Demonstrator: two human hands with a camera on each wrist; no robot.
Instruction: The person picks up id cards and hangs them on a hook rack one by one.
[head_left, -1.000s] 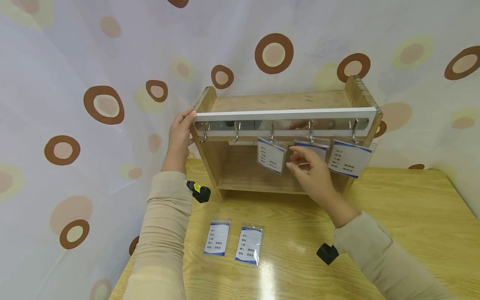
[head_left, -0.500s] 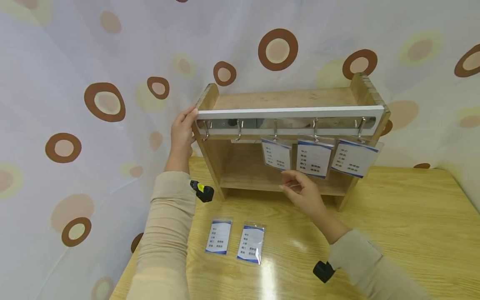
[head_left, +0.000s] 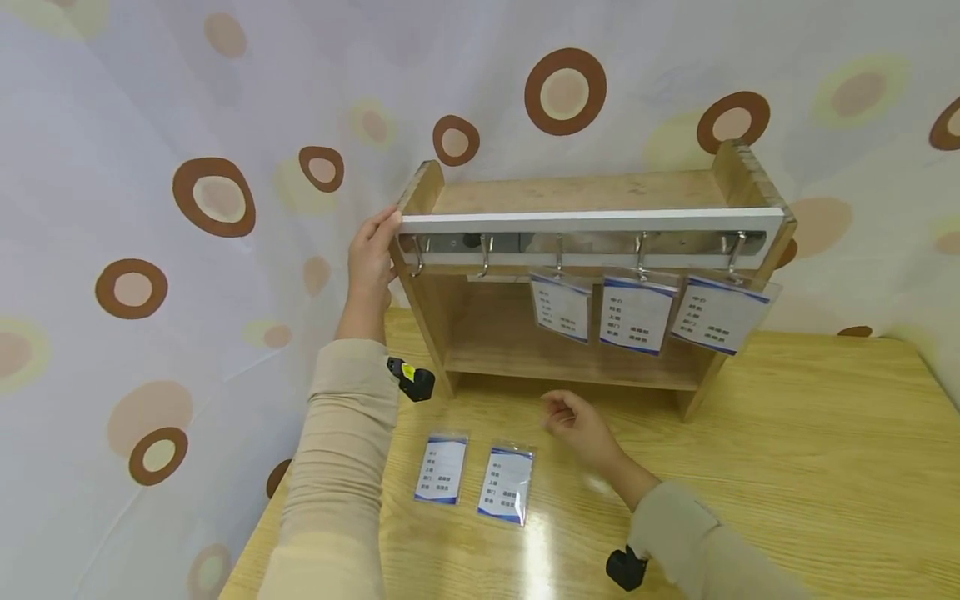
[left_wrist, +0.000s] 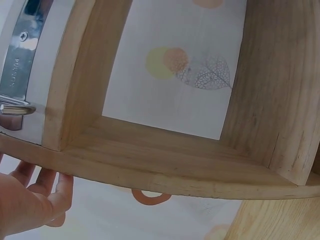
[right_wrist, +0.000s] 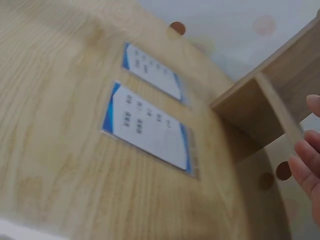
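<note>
Wooden shelf (head_left: 577,195) gripped by left hand (head_left: 371,260); right hand (head_left: 581,427) loosely curled, empty. Three cards (head_left: 637,312) hung at its one o'clock, two unhung on counter (head_left: 825,442) at eight.

A smooth, off-white wall covering with a faint lavender cast (head_left: 465,50) rises behind and to the left of a pale yellow wooden table with fine grain (head_left: 825,442). Large brown rings with pinkish-beige centres (head_left: 566,92) are scattered over it, among soft peach spots haloed in pale yellow (head_left: 860,93). A thin, straight crease (head_left: 232,377) slants across its left side. The left wrist view shows a grey skeleton-leaf print (left_wrist: 205,75) as well. The table's far right corner is rounded, and a bright white streak of reflected light (head_left: 536,550) gleams on its near surface.
</note>
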